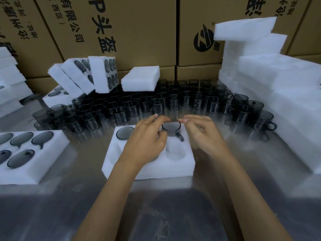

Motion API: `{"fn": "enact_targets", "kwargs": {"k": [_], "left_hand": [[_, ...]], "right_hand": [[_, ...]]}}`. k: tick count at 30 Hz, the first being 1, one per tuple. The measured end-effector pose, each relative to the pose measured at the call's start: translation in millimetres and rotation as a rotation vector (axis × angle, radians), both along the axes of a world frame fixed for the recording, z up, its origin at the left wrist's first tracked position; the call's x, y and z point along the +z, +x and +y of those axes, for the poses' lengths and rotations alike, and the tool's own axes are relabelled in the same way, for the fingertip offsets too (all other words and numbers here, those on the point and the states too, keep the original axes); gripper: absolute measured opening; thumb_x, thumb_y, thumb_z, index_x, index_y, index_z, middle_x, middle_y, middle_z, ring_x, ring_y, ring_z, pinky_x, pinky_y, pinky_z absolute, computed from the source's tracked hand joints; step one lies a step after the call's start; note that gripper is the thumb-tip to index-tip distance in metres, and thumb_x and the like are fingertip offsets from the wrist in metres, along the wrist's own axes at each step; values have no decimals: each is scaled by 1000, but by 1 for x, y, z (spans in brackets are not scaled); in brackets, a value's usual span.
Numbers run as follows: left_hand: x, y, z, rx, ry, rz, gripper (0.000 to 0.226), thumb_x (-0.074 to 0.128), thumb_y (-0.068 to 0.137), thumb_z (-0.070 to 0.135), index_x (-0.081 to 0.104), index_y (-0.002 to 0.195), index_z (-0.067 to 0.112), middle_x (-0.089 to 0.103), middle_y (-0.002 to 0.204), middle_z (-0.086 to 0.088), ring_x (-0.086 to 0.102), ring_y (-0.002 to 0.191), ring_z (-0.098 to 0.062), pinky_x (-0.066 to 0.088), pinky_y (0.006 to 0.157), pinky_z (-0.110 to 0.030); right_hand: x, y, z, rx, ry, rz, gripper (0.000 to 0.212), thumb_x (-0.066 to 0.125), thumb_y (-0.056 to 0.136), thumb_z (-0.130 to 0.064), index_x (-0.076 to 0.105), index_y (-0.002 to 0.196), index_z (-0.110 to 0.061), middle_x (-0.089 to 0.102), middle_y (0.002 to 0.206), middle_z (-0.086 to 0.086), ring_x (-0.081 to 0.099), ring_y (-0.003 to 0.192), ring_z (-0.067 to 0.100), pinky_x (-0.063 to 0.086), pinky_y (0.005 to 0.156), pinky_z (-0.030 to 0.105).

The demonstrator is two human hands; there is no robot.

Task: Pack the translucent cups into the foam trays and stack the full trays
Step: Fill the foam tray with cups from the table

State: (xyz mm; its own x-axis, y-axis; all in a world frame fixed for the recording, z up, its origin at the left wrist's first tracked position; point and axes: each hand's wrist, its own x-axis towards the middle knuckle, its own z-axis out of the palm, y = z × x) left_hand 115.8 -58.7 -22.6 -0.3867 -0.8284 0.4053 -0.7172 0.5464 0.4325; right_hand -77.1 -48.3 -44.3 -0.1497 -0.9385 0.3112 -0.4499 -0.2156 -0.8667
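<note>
Both my forearms reach in from six o'clock over the steel counter (86,171). My left hand (144,145) lies across the middle of the foam tray (156,169), its fingertips pinching the rim of a smoky cup (172,129) at the tray's one o'clock pocket. My right hand (203,134) pinches the same rim from three o'clock, fingers curled. The cup sits partly sunk, handle toward five o'clock. One seated cup (123,133) fills the eleven o'clock pocket; one empty pocket (175,153) shows. Loose cups (156,103), too many to count, crowd twelve o'clock. A full tray (26,153) at nine o'clock shows five cups.
</note>
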Motion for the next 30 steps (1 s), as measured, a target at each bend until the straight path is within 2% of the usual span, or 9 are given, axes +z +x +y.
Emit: {"fn": "enact_targets", "kwargs": {"k": [3, 8, 12, 19, 23, 25, 26, 28, 30], "left_hand": [[-5, 0, 3, 22, -16, -204, 48, 36, 97, 17, 40, 145, 20, 51, 146, -7, 24, 148, -12, 8, 123, -30], [-9, -1, 5, 20, 44, -388, 55, 23, 101, 30, 25, 156, 25, 31, 160, 7, 8, 152, -8, -2, 124, -37], [-9, -3, 12, 38, 66, -455, 58, 18, 101, 37, 16, 158, 27, 17, 164, 13, 4, 152, -9, -4, 124, -41], [-5, -8, 13, 38, 73, -520, 59, 17, 101, 39, 16, 159, 23, 14, 165, 9, 5, 152, -12, 0, 124, -40], [-8, -3, 13, -17, 186, -430, 58, 18, 103, 37, 5, 159, 27, 2, 166, 11, -5, 152, -7, -2, 124, -38], [-8, 0, 12, -65, 270, -302, 56, 25, 104, 33, 10, 158, 34, 12, 165, 9, 0, 152, -6, 3, 124, -39], [-7, 5, 11, -82, 348, -141, 55, 31, 103, 30, 19, 155, 41, 33, 159, 7, 17, 149, -5, 16, 122, -37], [-3, 20, 7, -52, 427, 252, 51, 41, 99, 27, 39, 139, 59, 67, 108, 17, 59, 100, 3, 50, 87, -20], [0, 41, -15, 102, 275, 385, 47, 45, 95, 22, 53, 128, 55, 65, 80, 19, 50, 54, 3, 44, 51, -13]], "right_hand": [[-4, 2, 1, -68, -13, 245, 59, 30, 83, -61, 78, 104, -34, 63, 120, -27, 37, 120, -7, 32, 107, 32], [-5, 7, -1, -102, 21, 512, 50, 43, 100, -37, 66, 57, -27, 65, 132, -14, 34, 139, 8, 21, 115, 42], [-1, 10, 5, -152, 25, 732, 51, 35, 102, -40, 78, 97, -14, 65, 133, -11, 30, 144, 11, 22, 114, 43], [21, 23, 18, -128, -69, 1099, 44, 35, 100, -32, 76, 104, -14, 70, 123, 0, 39, 141, 21, 30, 105, 44], [15, 29, 14, -165, -22, 783, 42, 37, 100, -30, 75, 100, -13, 72, 114, 3, 50, 129, 19, 34, 101, 38], [6, 26, 12, -174, 46, 370, 40, 41, 100, -32, 76, 98, -11, 73, 110, 5, 60, 114, 21, 43, 97, 38], [-1, 23, 13, -170, 84, 91, 39, 44, 100, -35, 76, 96, -13, 75, 101, 4, 64, 104, 22, 47, 91, 39], [-14, 22, 14, -184, 139, -293, 36, 45, 99, -38, 78, 98, -24, 75, 90, -7, 67, 92, 14, 53, 87, 35], [-23, 21, 11, -178, 173, -422, 37, 42, 101, -34, 76, 111, -25, 74, 109, -10, 66, 109, 9, 49, 102, 35]]}}
